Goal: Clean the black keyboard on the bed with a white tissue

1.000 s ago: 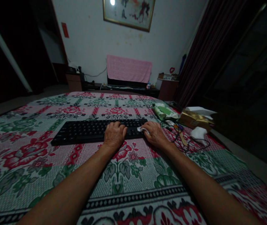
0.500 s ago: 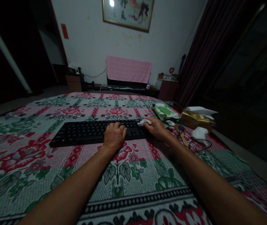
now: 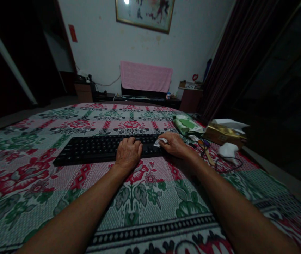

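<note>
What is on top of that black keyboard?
On the keyboard, the left hand rests on the keys and the right hand holds a white wipe at the right end. The keys beneath both hands are covered from view.

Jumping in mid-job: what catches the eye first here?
The black keyboard lying across the red-and-green floral bedspread stands out first. The left hand rests on its right half, while the right hand pinches a white wipe at its right end. A gold tissue box sits further right.
</note>
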The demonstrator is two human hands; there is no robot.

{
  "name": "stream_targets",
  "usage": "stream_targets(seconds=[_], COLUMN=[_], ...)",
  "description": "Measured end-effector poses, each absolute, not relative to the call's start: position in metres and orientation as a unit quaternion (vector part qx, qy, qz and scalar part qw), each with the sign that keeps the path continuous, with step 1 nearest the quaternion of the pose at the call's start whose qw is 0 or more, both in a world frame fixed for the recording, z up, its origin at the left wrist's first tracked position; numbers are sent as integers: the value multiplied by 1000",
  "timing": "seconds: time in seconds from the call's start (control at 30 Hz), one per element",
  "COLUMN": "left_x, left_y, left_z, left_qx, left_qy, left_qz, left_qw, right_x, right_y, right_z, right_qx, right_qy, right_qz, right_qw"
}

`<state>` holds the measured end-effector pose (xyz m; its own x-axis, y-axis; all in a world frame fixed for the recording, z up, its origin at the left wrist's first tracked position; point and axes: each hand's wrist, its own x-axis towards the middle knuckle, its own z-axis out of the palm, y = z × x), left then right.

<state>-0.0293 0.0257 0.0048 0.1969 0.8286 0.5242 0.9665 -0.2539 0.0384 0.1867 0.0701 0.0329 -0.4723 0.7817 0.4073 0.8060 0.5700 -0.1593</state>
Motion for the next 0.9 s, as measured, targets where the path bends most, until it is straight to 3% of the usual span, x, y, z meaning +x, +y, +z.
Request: stream_targets(seconds=[0.13, 0.37, 0.5, 0.67, 0.9], left_x=[-30, -29, -29, -30, -29], left_y=[24, 24, 25, 25, 23], left_z=[5, 4, 4, 4, 5], left_qx=[-761, -759, -758, -760, -758], left_qy=[-589, -589, -590, -590, -590], left_qz=[-227, -233, -231, -228, -232], left_qw=[153, 154, 154, 148, 151], right_x=[190, 189, 182, 190, 196], right_y=[69, 67, 67, 68, 73], right_z=[31, 28, 26, 26, 25], right_qx=[-506, -503, -463, -520, -511], right_qy=[-835, -819, -856, -830, -805], right_qz=[-77, -73, -66, -105, -63], right_qw=[200, 268, 221, 172, 294])
